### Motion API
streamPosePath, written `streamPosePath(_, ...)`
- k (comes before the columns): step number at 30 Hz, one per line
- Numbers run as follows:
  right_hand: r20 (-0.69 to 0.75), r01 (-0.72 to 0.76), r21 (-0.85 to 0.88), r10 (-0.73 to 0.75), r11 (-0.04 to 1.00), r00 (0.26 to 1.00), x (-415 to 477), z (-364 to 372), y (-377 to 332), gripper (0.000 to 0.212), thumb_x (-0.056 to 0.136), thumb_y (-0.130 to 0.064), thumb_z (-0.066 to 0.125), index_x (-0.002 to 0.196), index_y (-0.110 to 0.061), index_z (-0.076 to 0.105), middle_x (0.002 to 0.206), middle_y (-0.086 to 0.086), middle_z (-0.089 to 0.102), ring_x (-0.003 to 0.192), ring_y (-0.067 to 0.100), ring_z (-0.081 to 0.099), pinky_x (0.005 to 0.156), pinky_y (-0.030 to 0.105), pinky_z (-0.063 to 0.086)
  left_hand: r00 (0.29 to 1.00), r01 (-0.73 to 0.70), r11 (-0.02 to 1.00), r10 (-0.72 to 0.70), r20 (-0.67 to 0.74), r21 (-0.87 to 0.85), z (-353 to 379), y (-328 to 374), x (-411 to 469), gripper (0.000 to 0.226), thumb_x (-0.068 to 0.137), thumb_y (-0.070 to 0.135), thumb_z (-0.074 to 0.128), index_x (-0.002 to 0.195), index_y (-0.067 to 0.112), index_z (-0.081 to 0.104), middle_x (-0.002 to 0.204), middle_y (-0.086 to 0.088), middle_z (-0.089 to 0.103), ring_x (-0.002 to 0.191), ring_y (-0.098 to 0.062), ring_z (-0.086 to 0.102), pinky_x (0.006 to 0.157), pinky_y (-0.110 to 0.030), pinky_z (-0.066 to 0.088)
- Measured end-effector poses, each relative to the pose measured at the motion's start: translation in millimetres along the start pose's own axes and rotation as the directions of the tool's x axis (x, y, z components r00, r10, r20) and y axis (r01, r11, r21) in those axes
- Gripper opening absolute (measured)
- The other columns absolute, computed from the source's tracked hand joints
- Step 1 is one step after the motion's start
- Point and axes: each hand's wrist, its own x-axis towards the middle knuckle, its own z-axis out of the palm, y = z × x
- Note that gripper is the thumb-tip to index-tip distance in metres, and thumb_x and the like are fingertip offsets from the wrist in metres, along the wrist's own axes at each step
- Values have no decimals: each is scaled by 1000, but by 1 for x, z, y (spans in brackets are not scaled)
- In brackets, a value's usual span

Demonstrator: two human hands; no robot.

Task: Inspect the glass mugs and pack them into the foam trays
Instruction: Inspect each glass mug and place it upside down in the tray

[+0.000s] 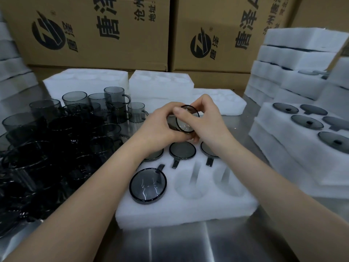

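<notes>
A brushed stainless-steel table fills the foreground, and its surface catches pale streaks of reflected light. Behind it rises a wall of large brown cardboard cartons. A left carton and a right carton stand side by side on a lower row. Each bears a round black logo and bold black Chinese characters. The light is dim and cool, without hard shadows.

left grip: bare hand, thumbnail trimmed short | right grip: bare hand | both forearms: bare to the frame edge
</notes>
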Motion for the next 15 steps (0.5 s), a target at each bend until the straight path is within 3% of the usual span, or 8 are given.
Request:
streamPosePath(3, -52, 2, 27, -1, 1000, 999, 2, -2, 2, 33, 90, -44, 64, 78, -17, 49, 85, 6, 63, 41, 12, 50, 35, 23, 37, 999, 21, 999, -19, 37, -29, 1, 0, 0, 60, 59, 27, 82, 114, 26, 57, 112, 10, 66, 108, -9, 62, 98, -35, 49)
streamPosePath(5, -22, -47, 186, 52, 981, 998, 5, -5, 2, 28, 97, -39, 54, 81, -16, 56, 81, 4, 64, 42, 15, 49, 36, 23, 37, 998, 18, 994, -12, 56, -109, 0, 1, 0, 62, 65, 18, 84, 118, 21, 52, 114, 6, 65, 104, -9, 63, 86, -25, 51)
streamPosePath(7, 52, -116, 354, 104, 928, 993, 7, -9, 0, 29, 101, -34, 47, 92, -15, 67, 90, 3, 66, 50, 17, 51, 42, 26, 42, 998, 16, 978, -3, 63, -206, -2, 3, 0, 61, 73, 14, 81, 122, 20, 45, 121, 4, 62, 100, -5, 61, 73, -19, 49)
streamPosePath(9, 160, -146, 394, 89, 907, 983, 9, -12, 1, 28, 100, -32, 48, 110, -17, 70, 104, 6, 66, 65, 21, 57, 51, 30, 48, 996, 83, 960, -73, 47, -267, -5, 4, 1, 60, 72, 30, 75, 120, 29, 40, 116, 8, 61, 97, -5, 60, 80, -24, 49)
streamPosePath(12, 321, -156, 371, 31, 915, 947, 8, -11, 4, 35, 96, -32, 55, 128, -23, 61, 114, 4, 68, 88, 22, 64, 67, 35, 54, 982, 188, 938, -190, 23, -290, -7, 4, 1, 52, 70, 48, 67, 112, 34, 41, 96, 16, 62, 94, -6, 58, 90, -35, 44)
streamPosePath(15, 334, -137, 384, 1, 913, 943, 6, -11, 3, 36, 98, -31, 54, 133, -21, 56, 120, 6, 67, 99, 24, 66, 75, 38, 55, 972, 231, 938, -234, 18, -258, -6, 5, 2, 55, 69, 57, 64, 113, 27, 51, 104, 12, 64, 104, -7, 59, 90, -35, 45)
